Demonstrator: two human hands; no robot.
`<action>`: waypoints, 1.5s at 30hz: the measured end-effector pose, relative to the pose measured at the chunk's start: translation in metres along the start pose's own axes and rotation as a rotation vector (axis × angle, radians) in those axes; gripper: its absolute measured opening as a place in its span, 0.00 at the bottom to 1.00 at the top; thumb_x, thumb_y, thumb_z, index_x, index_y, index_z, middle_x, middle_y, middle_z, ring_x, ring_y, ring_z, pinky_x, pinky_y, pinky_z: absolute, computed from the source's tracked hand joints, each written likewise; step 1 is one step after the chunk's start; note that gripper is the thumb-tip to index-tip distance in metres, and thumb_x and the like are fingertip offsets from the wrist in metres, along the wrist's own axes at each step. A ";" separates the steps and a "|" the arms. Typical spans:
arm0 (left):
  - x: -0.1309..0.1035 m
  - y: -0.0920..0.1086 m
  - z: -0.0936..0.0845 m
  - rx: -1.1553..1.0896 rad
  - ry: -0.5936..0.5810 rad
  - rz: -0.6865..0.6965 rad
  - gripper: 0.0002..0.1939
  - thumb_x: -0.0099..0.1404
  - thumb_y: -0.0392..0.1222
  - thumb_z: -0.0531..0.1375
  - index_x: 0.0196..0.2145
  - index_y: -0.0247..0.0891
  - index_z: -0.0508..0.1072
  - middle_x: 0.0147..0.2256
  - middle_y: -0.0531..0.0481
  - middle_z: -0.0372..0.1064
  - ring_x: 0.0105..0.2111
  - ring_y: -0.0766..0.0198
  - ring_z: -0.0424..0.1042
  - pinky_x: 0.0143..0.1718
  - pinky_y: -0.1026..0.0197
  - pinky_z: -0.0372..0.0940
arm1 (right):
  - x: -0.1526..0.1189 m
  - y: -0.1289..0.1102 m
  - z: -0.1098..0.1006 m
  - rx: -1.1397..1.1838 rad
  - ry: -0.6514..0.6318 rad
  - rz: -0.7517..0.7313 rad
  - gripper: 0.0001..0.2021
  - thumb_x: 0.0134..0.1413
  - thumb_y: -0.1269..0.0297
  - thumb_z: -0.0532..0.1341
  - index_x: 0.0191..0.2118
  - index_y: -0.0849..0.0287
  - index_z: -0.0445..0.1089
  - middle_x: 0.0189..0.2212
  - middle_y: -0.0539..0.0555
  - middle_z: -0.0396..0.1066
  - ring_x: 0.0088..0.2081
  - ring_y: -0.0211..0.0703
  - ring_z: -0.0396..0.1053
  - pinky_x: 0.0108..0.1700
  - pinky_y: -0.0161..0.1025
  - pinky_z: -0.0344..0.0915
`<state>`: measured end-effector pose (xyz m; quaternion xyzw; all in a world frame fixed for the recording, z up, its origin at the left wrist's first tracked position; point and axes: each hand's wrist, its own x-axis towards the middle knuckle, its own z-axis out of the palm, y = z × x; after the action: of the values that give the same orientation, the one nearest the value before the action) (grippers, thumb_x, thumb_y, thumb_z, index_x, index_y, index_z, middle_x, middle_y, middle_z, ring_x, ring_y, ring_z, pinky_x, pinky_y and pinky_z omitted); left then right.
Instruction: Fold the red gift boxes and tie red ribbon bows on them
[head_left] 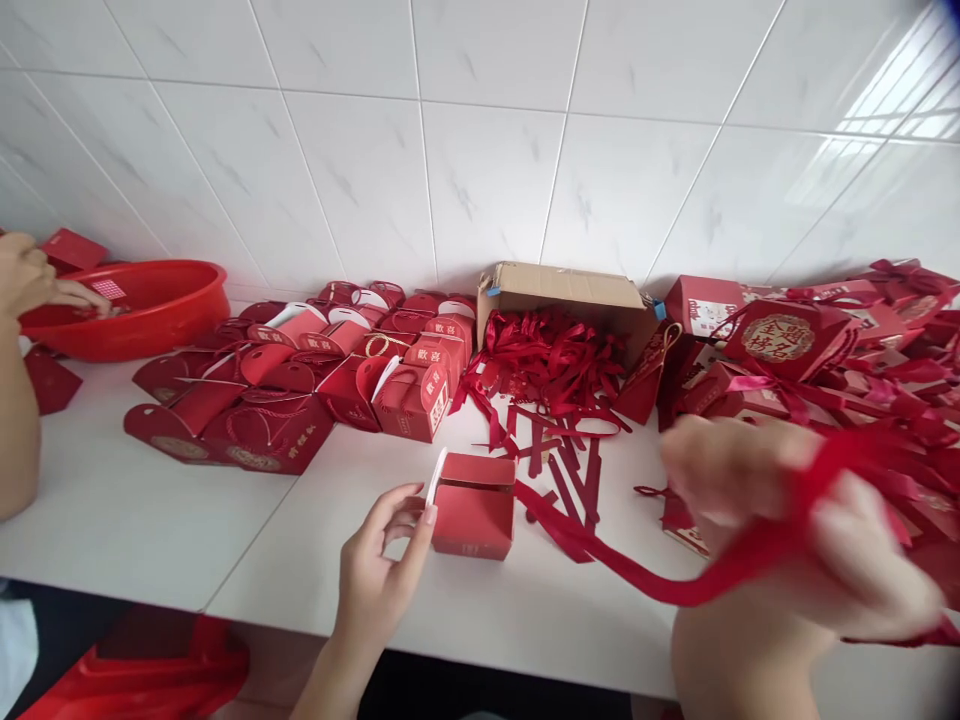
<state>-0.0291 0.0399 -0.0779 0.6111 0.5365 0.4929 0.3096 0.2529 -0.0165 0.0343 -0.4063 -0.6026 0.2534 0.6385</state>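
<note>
A small red gift box [474, 510] stands on the white table in front of me. My left hand [390, 550] grips its left side, thumb and fingers at the pale edge of a raised flap. To the right, my right hand [795, 530] is raised and smeared by motion, closed on a red ribbon [660, 585]. That ribbon loops across the hand and sags leftward to the right side of the box. Its exact fastening there is hard to make out.
Behind stands an open cardboard box [570, 285] spilling ribbons [555, 350]. Several folded red boxes [262, 430] are grouped left; ribboned boxes [795, 340] pile up right. At far left, another person's hand [79, 298] reaches into a red basin [172, 310]. A tiled wall [495, 180] backs the table.
</note>
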 end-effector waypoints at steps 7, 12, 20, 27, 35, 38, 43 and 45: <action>-0.005 0.005 0.004 -0.021 0.039 -0.046 0.16 0.61 0.50 0.62 0.43 0.39 0.71 0.32 0.48 0.76 0.31 0.61 0.75 0.34 0.62 0.72 | 0.039 0.049 0.080 -0.154 -0.499 0.347 0.13 0.65 0.59 0.52 0.29 0.58 0.62 0.32 0.51 0.67 0.34 0.39 0.64 0.36 0.36 0.59; -0.005 0.009 0.006 -0.040 0.038 -0.067 0.16 0.60 0.51 0.62 0.42 0.39 0.71 0.31 0.48 0.76 0.32 0.60 0.76 0.32 0.62 0.71 | 0.033 0.067 0.093 -0.342 -0.705 0.305 0.12 0.65 0.65 0.50 0.27 0.57 0.57 0.21 0.44 0.57 0.24 0.34 0.54 0.28 0.33 0.50; -0.006 0.010 0.010 -0.070 0.073 -0.113 0.16 0.61 0.52 0.62 0.41 0.40 0.70 0.30 0.49 0.74 0.32 0.60 0.74 0.32 0.63 0.69 | 0.030 0.062 0.095 -0.478 -0.724 0.294 0.11 0.61 0.71 0.51 0.26 0.58 0.57 0.20 0.44 0.58 0.23 0.33 0.53 0.28 0.33 0.47; -0.006 0.010 0.008 -0.023 0.054 -0.067 0.15 0.61 0.50 0.62 0.41 0.40 0.70 0.30 0.49 0.75 0.31 0.59 0.75 0.33 0.61 0.70 | 0.028 0.065 0.101 -0.510 -0.759 0.222 0.13 0.60 0.71 0.51 0.24 0.58 0.54 0.23 0.47 0.61 0.26 0.34 0.55 0.30 0.33 0.49; -0.013 0.013 0.012 -0.041 0.004 0.031 0.14 0.63 0.49 0.59 0.43 0.41 0.68 0.26 0.53 0.71 0.28 0.61 0.72 0.35 0.60 0.69 | 0.024 0.067 0.105 -0.451 -0.798 0.117 0.10 0.60 0.73 0.52 0.26 0.58 0.59 0.26 0.48 0.62 0.29 0.35 0.57 0.32 0.33 0.51; -0.003 0.015 0.011 -0.111 -0.046 -0.023 0.13 0.67 0.53 0.53 0.37 0.41 0.67 0.23 0.53 0.66 0.25 0.62 0.69 0.30 0.61 0.67 | 0.023 0.068 0.104 -0.441 -0.825 0.082 0.10 0.59 0.74 0.53 0.27 0.59 0.61 0.27 0.48 0.63 0.29 0.35 0.58 0.33 0.33 0.52; 0.018 0.017 0.012 -0.082 -0.162 -0.014 0.16 0.67 0.53 0.54 0.27 0.40 0.66 0.22 0.54 0.63 0.24 0.65 0.65 0.27 0.64 0.64 | 0.021 0.072 0.106 -0.434 -0.823 0.046 0.08 0.58 0.76 0.54 0.30 0.59 0.65 0.27 0.49 0.65 0.29 0.36 0.59 0.33 0.34 0.55; 0.022 0.012 0.012 0.032 -0.154 0.011 0.15 0.66 0.52 0.54 0.27 0.40 0.67 0.23 0.54 0.65 0.25 0.64 0.68 0.27 0.65 0.64 | 0.021 0.072 0.106 -0.430 -0.802 0.021 0.08 0.60 0.74 0.54 0.32 0.59 0.67 0.29 0.51 0.66 0.31 0.38 0.62 0.35 0.34 0.58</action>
<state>-0.0149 0.0598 -0.0645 0.6549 0.5156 0.4376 0.3373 0.1646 0.0624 -0.0192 -0.4055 -0.8369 0.2665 0.2534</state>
